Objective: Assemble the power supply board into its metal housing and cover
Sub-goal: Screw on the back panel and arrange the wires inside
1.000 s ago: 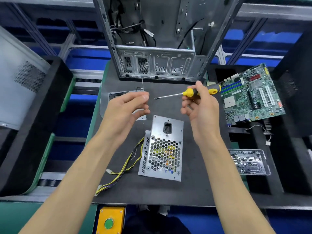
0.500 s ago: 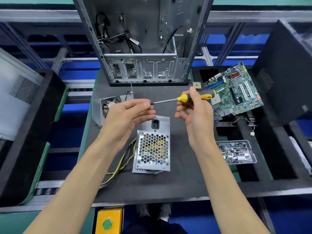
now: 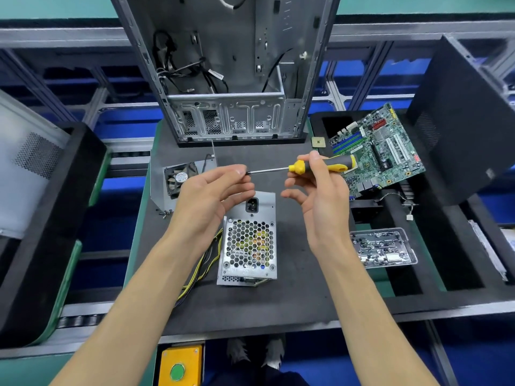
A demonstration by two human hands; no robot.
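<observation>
So closest to me is the yellow box with a green button [image 3: 177, 371] at the bench edge. Past it, the power supply housing [image 3: 249, 243] lies flat on the dark mat [image 3: 292, 296], its yellow-black wires [image 3: 200, 270] trailing off left. Both my hands hover above it: left hand [image 3: 207, 197] has fingertips pinched at the tip of the screwdriver [image 3: 323, 165], can't tell if there's a screw in there. Right hand [image 3: 320, 196] grips the yellow handle. Screw tray [image 3: 383, 247] sits right, fan bracket [image 3: 181, 181] left, motherboard [image 3: 379, 151] further right, open PC case [image 3: 231, 79] standing at the back.
</observation>
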